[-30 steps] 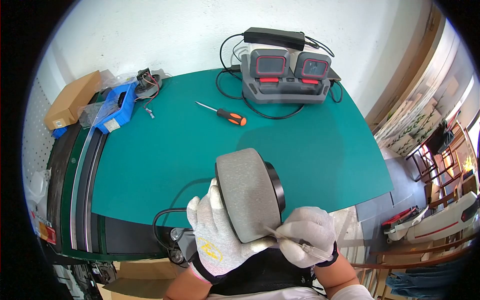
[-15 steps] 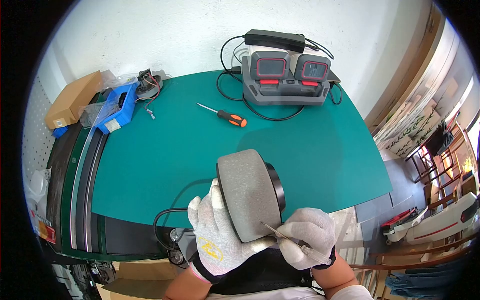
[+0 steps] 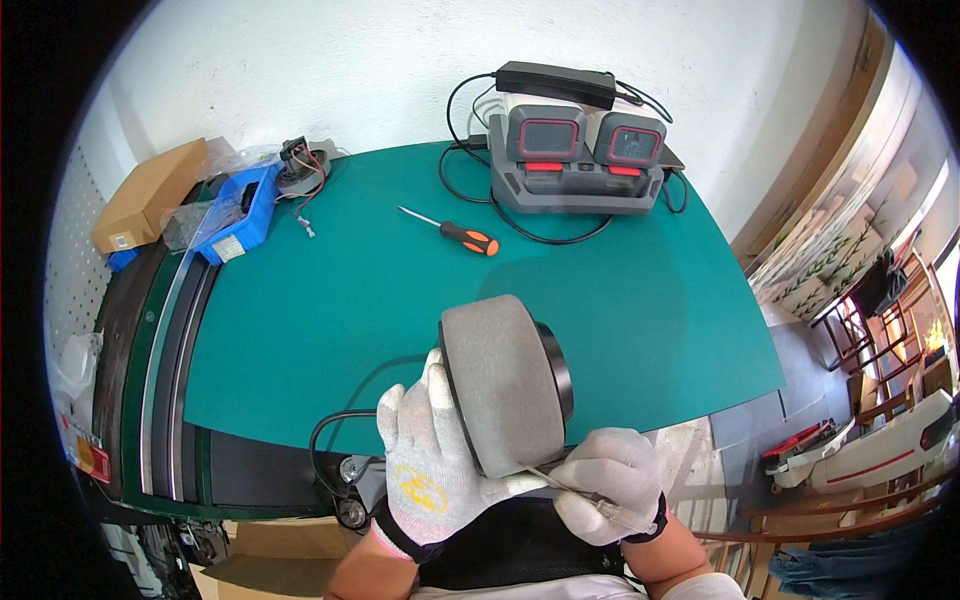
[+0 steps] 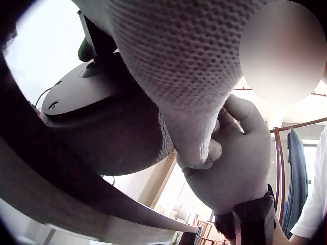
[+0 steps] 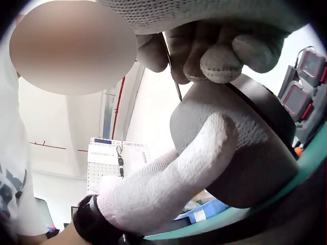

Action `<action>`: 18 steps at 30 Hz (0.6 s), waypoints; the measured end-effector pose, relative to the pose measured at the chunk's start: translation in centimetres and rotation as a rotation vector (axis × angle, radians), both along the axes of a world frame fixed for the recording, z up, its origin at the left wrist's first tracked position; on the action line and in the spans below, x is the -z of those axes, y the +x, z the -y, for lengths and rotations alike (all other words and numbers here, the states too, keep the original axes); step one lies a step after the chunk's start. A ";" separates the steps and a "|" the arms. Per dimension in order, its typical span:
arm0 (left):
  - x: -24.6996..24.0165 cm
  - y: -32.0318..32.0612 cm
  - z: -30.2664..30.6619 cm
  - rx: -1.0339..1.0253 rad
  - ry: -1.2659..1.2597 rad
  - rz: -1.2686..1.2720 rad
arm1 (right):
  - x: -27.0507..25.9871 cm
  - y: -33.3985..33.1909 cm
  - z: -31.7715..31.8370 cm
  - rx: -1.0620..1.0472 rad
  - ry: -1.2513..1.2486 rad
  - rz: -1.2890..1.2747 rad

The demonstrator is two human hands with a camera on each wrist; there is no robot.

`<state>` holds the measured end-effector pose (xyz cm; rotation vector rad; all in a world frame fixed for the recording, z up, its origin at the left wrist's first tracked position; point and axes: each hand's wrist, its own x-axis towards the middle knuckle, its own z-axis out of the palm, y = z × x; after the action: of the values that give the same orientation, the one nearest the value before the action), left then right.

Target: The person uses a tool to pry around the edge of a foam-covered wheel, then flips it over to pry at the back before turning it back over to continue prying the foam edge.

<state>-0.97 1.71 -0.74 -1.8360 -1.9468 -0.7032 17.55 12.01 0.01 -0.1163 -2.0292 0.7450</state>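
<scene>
A grey fabric-covered device (image 3: 500, 390), rounded and speaker-like, has a black round part (image 3: 555, 370) on its right side. My gloved left hand (image 3: 425, 470) grips it from the left, fingers along its side and thumb across its near end. In the right wrist view, that thumb (image 5: 209, 143) lies against the grey surface. My gloved right hand (image 3: 608, 482) pinches a thin screwdriver (image 3: 552, 480) with a clear handle. Its tip overlaps the near edge of the device in the head view. From the left wrist view, the device (image 4: 127, 138) looks dark and the screwdriver is hidden.
An orange-and-black screwdriver (image 3: 468, 238) lies on the green mat (image 3: 320, 290). Behind it stands a dual battery charger (image 3: 580, 190) with a black power brick and cables. A blue bin (image 3: 243, 222), a cardboard box (image 3: 150, 195) and a wired part (image 3: 305, 170) are at the back left.
My right hand has moved slightly toward me, with the screwdriver tip shifting from the grey face down to its near edge. My left hand keeps its hold on the device.
</scene>
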 end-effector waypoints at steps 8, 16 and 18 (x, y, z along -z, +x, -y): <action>0.7 0.4 0.1 -0.058 -0.075 0.077 | -0.3 -0.7 0.9 0.019 -0.017 -0.014; 0.6 0.5 0.2 -0.055 -0.069 0.117 | 0.6 -0.3 1.0 0.125 0.021 -0.048; 0.1 0.6 -0.1 -0.078 -0.031 -0.036 | 0.4 -0.2 1.0 0.136 0.025 -0.055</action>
<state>-0.39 1.77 -0.79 -1.7671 -2.0047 -0.6143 17.34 11.03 -0.39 -0.2149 -1.9568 0.6310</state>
